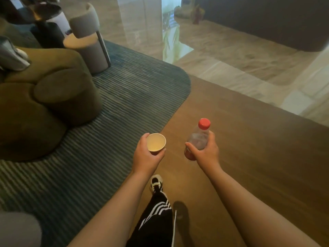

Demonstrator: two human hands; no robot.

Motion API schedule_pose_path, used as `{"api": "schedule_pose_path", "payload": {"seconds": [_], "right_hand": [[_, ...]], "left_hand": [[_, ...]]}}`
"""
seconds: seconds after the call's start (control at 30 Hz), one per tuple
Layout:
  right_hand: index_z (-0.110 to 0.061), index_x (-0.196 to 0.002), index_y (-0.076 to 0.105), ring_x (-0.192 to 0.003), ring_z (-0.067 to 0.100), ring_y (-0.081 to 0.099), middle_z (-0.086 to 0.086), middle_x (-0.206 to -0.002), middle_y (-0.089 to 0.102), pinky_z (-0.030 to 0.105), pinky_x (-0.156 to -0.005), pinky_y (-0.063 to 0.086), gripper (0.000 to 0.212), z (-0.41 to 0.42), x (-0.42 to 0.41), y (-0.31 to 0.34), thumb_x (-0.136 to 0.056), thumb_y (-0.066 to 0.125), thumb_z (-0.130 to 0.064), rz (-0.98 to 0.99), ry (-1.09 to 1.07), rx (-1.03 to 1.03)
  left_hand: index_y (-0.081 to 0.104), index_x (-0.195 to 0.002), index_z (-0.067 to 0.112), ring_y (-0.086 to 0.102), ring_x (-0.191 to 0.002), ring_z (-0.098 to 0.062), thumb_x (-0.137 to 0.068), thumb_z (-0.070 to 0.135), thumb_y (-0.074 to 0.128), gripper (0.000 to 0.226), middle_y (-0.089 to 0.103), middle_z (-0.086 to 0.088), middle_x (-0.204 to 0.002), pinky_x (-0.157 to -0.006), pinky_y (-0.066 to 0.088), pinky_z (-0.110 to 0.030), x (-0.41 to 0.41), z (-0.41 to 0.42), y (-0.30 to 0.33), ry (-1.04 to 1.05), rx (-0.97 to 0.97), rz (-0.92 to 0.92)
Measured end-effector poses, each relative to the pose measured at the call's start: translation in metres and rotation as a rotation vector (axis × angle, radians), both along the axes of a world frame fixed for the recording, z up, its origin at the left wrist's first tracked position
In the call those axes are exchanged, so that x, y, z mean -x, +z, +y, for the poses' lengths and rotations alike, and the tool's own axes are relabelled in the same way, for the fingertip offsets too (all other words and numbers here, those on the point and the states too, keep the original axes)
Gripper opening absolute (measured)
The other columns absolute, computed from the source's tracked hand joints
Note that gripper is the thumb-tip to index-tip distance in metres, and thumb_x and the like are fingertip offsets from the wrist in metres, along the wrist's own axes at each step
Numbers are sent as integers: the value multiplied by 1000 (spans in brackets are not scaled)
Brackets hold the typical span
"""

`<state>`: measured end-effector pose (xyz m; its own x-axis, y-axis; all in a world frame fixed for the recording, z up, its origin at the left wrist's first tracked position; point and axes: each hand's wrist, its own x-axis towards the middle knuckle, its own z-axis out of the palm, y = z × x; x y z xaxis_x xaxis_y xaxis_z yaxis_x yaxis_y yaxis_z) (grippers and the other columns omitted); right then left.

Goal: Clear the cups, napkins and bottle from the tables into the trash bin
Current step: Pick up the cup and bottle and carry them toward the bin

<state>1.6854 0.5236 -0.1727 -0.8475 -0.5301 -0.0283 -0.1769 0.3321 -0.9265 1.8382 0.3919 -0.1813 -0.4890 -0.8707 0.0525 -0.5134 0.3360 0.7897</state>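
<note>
Left hand (148,154) is wrapped around a paper cup (156,142), mouth up, with what may be a pale residue at the bottom. Right hand (204,150) grips a clear bottle (198,138) round its middle, red cap (204,123) on top and a red band showing under the thumb. Both are carried out in front, cup just left of the bottle, not touching.

Below the bottle, a shoe (156,183) and a black trouser leg with white stripes step over brown floor (249,157). Left of the bottle runs a ribbed grey-blue rug (124,97), and further left an olive sofa (44,104). Beyond that, up and left, stands a pale chair (85,38) beside a dark surface (44,9).

By my reading this is the carry step: two items in hand, heading for the bin. No bin is in view, so the next move calls for finding it, then letting both drop in; the cup wants holding level in case liquid remains. Napkins aren't visible either.

Writing? The red band on the bottle is mostly hidden and blurred, and the cup is plain, so nothing is readable.
</note>
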Motion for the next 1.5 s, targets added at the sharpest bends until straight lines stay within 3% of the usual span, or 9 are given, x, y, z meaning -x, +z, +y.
{"api": "schedule_pose_path", "payload": {"seconds": [0.2,0.37,0.7,0.87,1.03,1.23,1.4,1.5], "right_hand": [[-38,-124,37,-100,1,49,-25,-105,48,11,-75,36,70,-147,108,-11,-69,80,-40,24,61,-10],[-42,-123,35,-109,6,50,-18,-115,50,25,-87,43,71,-273,215,12,-69,80,-40,42,48,-25],[-48,-114,37,-103,4,53,-21,-108,53,14,-76,40,63,-460,409,13,-69,80,-41,-7,84,-2],[-50,-113,35,-105,6,53,-19,-111,53,26,-85,45,64,-566,549,-1,-67,79,-46,22,129,-9],[-42,-116,42,-106,8,57,-14,-115,58,37,-91,52,64,-678,687,10,-65,79,-50,16,206,-52],[-39,-123,41,-109,10,58,-11,-118,58,45,-94,51,74,-797,794,24,-62,80,-51,-21,265,-58],[-33,-125,41,-105,10,58,-10,-116,58,38,-90,52,73,-896,859,13,-65,79,-47,15,300,-79],[-36,-129,37,-107,11,54,-9,-122,56,33,-87,47,77,-970,896,0,-65,79,-49,49,320,-103]], "left_hand": [[39,-134,25,50,-111,-14,-71,42,78,76,53,3,-125,-87,45,-28,111,-133,-14,12,3,7],[38,-132,28,48,-108,-9,-70,42,78,75,52,6,-124,-83,38,-22,205,-253,-4,18,-26,-14],[40,-133,25,51,-112,-14,-70,39,79,76,53,4,-125,-88,39,-24,400,-442,-3,54,-39,-14],[38,-133,28,49,-115,-15,-69,39,80,77,51,5,-127,-94,40,-28,522,-543,-23,137,-63,-5],[40,-131,25,49,-111,-16,-69,36,81,75,52,3,-122,-89,35,-25,651,-647,-5,211,-47,21],[40,-131,25,50,-111,-20,-70,36,80,74,54,0,-122,-93,42,-33,750,-754,13,296,-26,34],[44,-130,21,54,-104,-22,-69,36,81,73,57,-3,-118,-82,43,-29,816,-844,6,339,12,28],[42,-127,27,50,-96,-13,-69,39,80,70,56,2,-115,-78,41,-28,853,-913,-6,355,19,18]]}}
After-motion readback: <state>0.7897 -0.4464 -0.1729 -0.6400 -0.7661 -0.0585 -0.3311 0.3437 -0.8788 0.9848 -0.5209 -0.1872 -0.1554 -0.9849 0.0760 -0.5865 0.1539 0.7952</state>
